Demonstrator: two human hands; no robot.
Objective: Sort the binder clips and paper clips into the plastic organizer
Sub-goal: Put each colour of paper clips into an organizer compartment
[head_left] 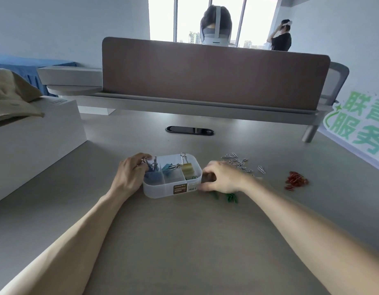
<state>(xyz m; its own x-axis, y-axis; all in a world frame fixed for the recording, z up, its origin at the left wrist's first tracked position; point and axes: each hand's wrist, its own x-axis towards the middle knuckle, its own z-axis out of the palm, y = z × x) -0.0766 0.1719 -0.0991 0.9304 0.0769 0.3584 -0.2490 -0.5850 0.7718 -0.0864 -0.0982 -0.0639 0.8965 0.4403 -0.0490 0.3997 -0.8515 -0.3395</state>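
Observation:
A clear plastic organizer (163,191) sits on the desk in front of me. Its compartments hold blue binder clips (152,170), teal binder clips (168,166) and yellow binder clips (188,169), plus a few green paper clips (193,177). My left hand (130,173) grips the organizer's left wall. My right hand (221,177) rests against its right side, fingers curled down onto the desk over green paper clips (232,198); whether it holds any is hidden. Silver paper clips (239,162) and red paper clips (296,180) lie to the right.
A white box (35,141) with a beige hat (11,99) on it stands at the left. A brown desk divider (214,75) runs across the back, with a black cable grommet (189,130) before it. Two people are beyond the divider.

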